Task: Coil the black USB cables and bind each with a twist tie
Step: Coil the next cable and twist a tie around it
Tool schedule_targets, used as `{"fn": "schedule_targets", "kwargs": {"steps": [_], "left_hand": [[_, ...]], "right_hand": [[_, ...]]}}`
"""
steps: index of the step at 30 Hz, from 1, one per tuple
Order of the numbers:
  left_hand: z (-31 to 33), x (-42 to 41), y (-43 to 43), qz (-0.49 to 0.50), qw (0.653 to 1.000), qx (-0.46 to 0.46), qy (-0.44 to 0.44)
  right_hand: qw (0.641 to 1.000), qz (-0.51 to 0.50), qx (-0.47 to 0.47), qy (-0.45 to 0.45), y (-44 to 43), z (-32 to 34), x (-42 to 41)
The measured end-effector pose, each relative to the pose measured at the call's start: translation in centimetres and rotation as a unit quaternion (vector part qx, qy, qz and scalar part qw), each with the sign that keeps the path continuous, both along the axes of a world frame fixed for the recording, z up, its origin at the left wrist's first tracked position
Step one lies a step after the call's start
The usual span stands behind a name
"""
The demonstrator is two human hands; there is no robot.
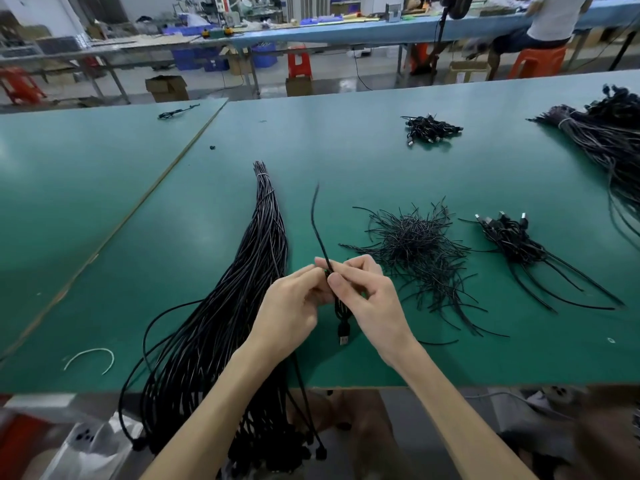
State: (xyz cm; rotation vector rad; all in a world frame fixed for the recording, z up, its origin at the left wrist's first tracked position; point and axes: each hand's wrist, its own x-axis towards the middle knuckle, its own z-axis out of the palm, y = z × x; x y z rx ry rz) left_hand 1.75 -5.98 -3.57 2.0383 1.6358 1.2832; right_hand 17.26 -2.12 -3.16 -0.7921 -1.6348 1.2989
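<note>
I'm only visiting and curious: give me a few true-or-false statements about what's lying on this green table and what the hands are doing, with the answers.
1. The left hand and right hand both pinch one folded black cable, with its silver-tipped USB plug hanging below. True.
2. The loose heap of thin black twist ties lies left of the hands. False: it lies to their right.
3. The long bundle of black cables drapes over the green table's near edge. True.
4. The curved white strip rests on the twist-tie heap. False: it lies on bare table, left of the bundle.
</note>
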Motion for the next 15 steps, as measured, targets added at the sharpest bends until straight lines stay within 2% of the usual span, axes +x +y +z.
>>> {"fn": "schedule_targets", "kwargs": {"steps": [6,11,15], "left_hand": [[0.17,-0.53,0.30,0.082,0.992,-0.053,-0.083],[0.16,-0.36,0.28,0.134,0.989,-0.023,-0.060],[0.17,-0.46,0.22,0.183,0.978,-0.001,-0.100]], "right_hand": [[1.000,0.011,0.007,-0.006,0.16,-0.10,0.06],[0.998,0.057,-0.007,0.003,0.00,0.09,-0.08],[0.997,0.074,-0.003,-0.006,-0.20,0.07,0.02]]}}
